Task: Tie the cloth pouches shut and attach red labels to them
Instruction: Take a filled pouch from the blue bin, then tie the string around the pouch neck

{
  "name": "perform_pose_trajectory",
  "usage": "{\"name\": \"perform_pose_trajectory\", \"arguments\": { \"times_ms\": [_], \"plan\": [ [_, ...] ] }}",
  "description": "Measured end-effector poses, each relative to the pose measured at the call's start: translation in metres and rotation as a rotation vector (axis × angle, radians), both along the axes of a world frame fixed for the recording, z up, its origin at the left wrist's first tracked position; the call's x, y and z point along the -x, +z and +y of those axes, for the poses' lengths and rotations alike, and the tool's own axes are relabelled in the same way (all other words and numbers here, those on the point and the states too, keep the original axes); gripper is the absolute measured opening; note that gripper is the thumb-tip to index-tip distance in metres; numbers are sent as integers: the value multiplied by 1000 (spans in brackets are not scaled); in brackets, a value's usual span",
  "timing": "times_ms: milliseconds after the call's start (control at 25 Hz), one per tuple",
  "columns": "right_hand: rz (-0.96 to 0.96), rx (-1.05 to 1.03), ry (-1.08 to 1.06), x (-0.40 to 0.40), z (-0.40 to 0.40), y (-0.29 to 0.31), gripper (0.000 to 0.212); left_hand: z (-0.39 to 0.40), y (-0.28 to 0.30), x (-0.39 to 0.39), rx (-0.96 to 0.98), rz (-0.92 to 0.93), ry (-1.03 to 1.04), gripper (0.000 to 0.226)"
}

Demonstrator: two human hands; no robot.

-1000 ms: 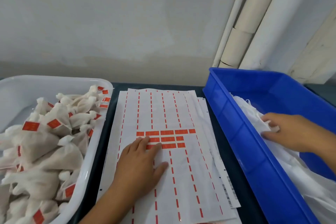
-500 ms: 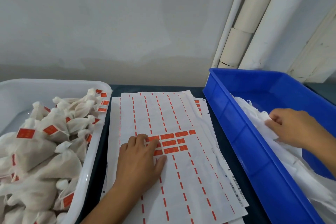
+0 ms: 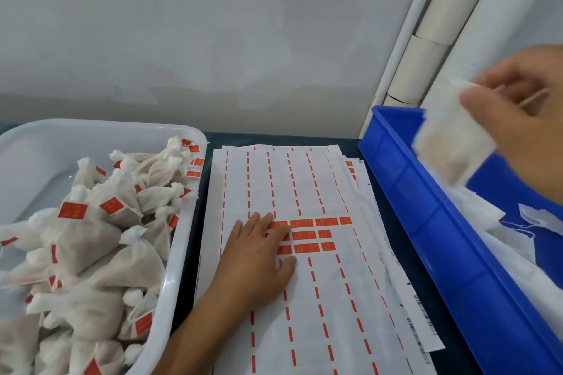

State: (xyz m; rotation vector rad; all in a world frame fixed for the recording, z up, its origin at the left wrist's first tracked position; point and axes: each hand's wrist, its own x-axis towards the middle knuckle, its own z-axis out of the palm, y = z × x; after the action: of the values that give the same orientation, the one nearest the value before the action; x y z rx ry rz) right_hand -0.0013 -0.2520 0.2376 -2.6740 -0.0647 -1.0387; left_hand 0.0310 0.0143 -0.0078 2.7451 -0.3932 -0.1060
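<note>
My left hand (image 3: 257, 256) lies flat with straight fingers on the white label sheet (image 3: 307, 298), its fingertips over the left end of the remaining red labels (image 3: 307, 236). My right hand (image 3: 524, 119), blurred with motion, holds a white cloth pouch (image 3: 451, 143) in the air above the blue bin (image 3: 432, 237). The pouch hangs below my fingers with its top untied. More untied white pouches (image 3: 518, 246) lie in the blue bin.
A white tub (image 3: 179, 268) at the left holds several tied pouches with red labels (image 3: 100, 240). More label sheets lie under the top one on the dark table (image 3: 393, 222). White pipes (image 3: 426, 55) run up the wall at the back right.
My right hand has lifted out of the blue bin with a pouch and risen toward the upper right. My left hand stays pressed on the label sheet.
</note>
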Motion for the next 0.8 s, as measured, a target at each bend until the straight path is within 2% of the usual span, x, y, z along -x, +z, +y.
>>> {"name": "perform_pose_trajectory", "arguments": {
  "times_ms": [80, 120, 200, 280, 360, 400, 440, 560, 640, 800],
  "plan": [
    [65, -109, 75, 1, 51, -8, 16, -3, 4, 3, 61, -8, 25, 62],
    [141, -136, 131, -2, 72, -22, 16, -5, 9, 5, 181, -21, 78, 54],
    [332, -265, 302, -15, 102, -60, 12, -6, 22, 5, 684, -34, 249, 24],
    [486, -458, 435, -34, 117, -100, 7, -5, 39, 1, 1164, 16, 427, 9],
    [585, -579, 469, -49, 117, -135, 15, -3, 46, -7, 1487, 169, 509, 21],
    [607, -625, 463, -54, 115, -148, 17, -2, 47, -8, 1576, 229, 501, 29],
    [622, -671, 465, -57, 112, -160, 17, -1, 47, -9, 1567, 238, 474, 33],
    [626, -866, 455, -63, 99, -185, 13, -9, 36, -13, 1154, 170, 299, 27],
    [621, -954, 424, -64, 95, -191, 15, -12, 27, -14, 965, 98, 273, 28],
    [690, -894, 476, -56, 82, -205, 9, -16, 20, -16, 1006, 34, 340, 9]
  ]
}}
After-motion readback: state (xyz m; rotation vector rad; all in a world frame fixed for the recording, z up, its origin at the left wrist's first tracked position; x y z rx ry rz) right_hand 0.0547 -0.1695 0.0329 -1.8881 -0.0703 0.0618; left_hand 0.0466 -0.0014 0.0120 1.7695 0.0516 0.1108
